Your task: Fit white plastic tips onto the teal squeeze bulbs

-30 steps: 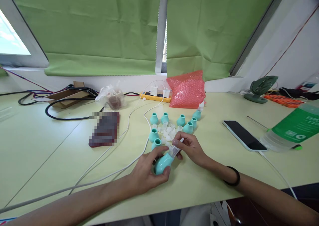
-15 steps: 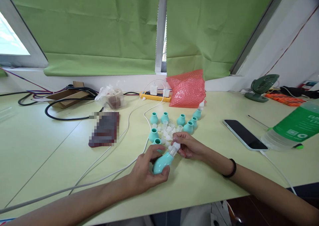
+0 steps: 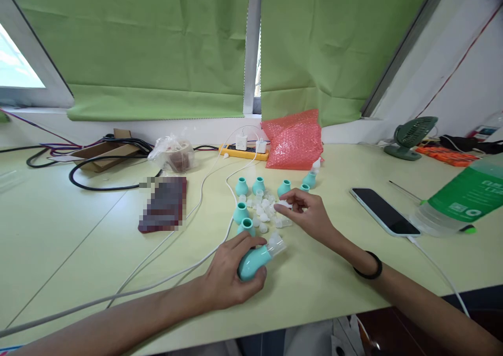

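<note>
The left hand (image 3: 236,267) is curled around a glossy teal rubber-like bulb (image 3: 251,263), held tilted low over the pale yellow surface (image 3: 334,293), with a clear plastic tube (image 3: 277,246) at its neck pointing toward the right. Too hard a squeeze on the bulb's smooth, rounded side could make it twist or slip, and the tube might sit crooked or work loose. The right hand (image 3: 310,217) is bent over a loose cluster of small translucent white pieces (image 3: 264,217), thumb and fingers nearly meeting by one; whether it is gripped I cannot tell. Because the pieces lie heaped and touching, a fingertip could scatter neighbours or lift two together. The open-mouthed teal bulb (image 3: 246,229) just beyond the left fingers could be toppled by a careless knuckle.
</note>
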The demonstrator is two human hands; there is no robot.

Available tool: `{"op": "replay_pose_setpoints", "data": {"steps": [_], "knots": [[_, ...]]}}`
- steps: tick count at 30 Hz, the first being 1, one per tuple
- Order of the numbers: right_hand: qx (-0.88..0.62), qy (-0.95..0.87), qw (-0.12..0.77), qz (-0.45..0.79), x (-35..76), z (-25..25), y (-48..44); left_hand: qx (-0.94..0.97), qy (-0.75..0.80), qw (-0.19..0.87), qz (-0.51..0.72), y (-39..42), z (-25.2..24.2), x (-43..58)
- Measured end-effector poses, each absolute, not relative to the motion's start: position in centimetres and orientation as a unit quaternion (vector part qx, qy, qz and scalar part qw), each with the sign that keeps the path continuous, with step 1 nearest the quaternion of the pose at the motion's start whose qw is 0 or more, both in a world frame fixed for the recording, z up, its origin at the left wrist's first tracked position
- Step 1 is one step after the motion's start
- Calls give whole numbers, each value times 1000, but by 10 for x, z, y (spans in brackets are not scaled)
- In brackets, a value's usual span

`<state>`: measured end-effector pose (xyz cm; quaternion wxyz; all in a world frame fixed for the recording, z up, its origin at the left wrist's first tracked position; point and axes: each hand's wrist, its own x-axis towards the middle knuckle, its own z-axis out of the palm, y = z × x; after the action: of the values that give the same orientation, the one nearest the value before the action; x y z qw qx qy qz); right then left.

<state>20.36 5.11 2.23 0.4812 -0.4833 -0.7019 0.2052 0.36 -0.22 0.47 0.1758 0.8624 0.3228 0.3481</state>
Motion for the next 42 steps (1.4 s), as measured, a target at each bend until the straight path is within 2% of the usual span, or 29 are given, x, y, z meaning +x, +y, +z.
{"op": "replay_pose_setpoints", "data": {"steps": [4, 12, 15, 21, 26, 29, 38, 42], "knots": [[-498, -778, 380, 49, 204, 16, 54, 861, 337, 183, 334, -1, 4, 3], [-448, -842, 300, 6, 206, 4, 63, 849, 360, 199, 331, -1, 5, 3], [-424, -844, 328, -16, 206, 4, 63, 830, 392, 225, 327, -1, 4, 4], [-302, -809, 499, -77, 201, 12, 41, 797, 420, 265, 343, 1, 2, 5], [-217, -862, 457, -38, 191, 13, 25, 793, 405, 305, 338, 1, 2, 5], [-218, -855, 471, 19, 187, 10, 25, 790, 379, 340, 342, 2, 4, 4], [-216, -837, 485, 133, 182, 7, 23, 697, 296, 574, 313, 5, 7, 3], [-224, -832, 494, 121, 181, 6, 25, 663, 291, 614, 314, 5, 6, 3]]}}
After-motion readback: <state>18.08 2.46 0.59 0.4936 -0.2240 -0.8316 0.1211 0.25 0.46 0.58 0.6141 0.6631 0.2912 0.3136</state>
